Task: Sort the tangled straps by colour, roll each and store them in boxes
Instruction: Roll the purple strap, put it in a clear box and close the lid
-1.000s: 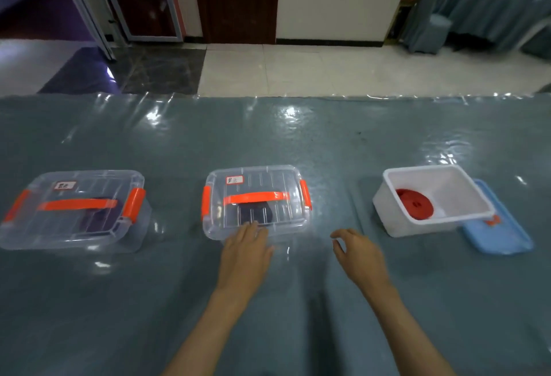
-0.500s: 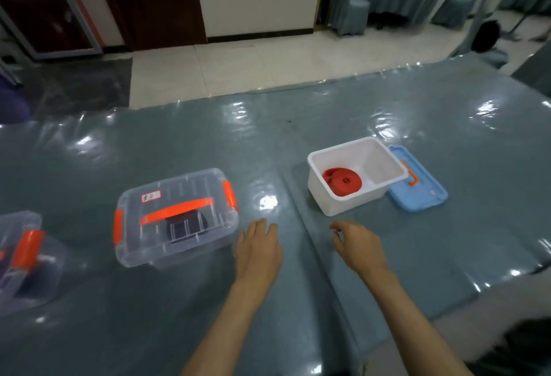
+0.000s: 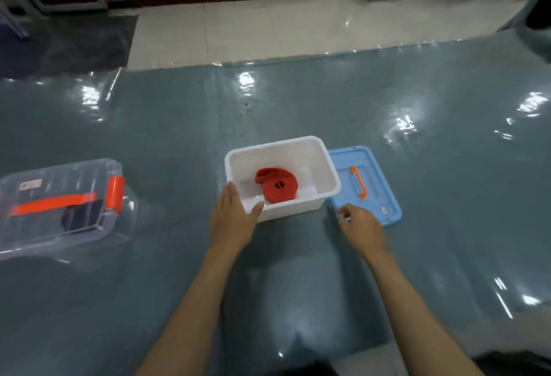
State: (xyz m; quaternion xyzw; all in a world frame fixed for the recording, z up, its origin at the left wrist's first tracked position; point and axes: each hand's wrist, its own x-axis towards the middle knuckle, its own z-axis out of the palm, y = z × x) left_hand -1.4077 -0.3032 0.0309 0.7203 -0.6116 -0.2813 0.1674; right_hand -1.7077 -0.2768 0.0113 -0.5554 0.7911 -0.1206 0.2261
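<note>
left hand (image 3: 232,218): flat against near-left corner of white box (image 3: 326,167), fingers straight up the left wall, thumb across the front rim; not curled round anything
right hand (image 3: 360,226): just off the white box's near-right corner, fingers loosely curled, holding nothing; fingertips at near edge of blue lid (image 3: 378,185), contact can't be told
white box: open, no lid on, sits on table (image 3: 417,256); landmark for the rest
red strap (image 3: 277,185): rolled into a coil, lies on floor of the white box, toward its front, loose tail curling off the coil's left side
blue lid: flat on table, touching or just beside the white box's right side, orange handle (image 3: 357,182) on top
clear box (image 3: 59,205): well left of the white box, lid on, orange clip and orange handle strip; dark strap (image 3: 80,216) seen inside through the wall
table: grey-blue cloth under shiny clear plastic sheet, glare spots behind and right of the white box
floor (image 3: 283,27): pale tiles beyond the table's far edge, behind the white box
</note>
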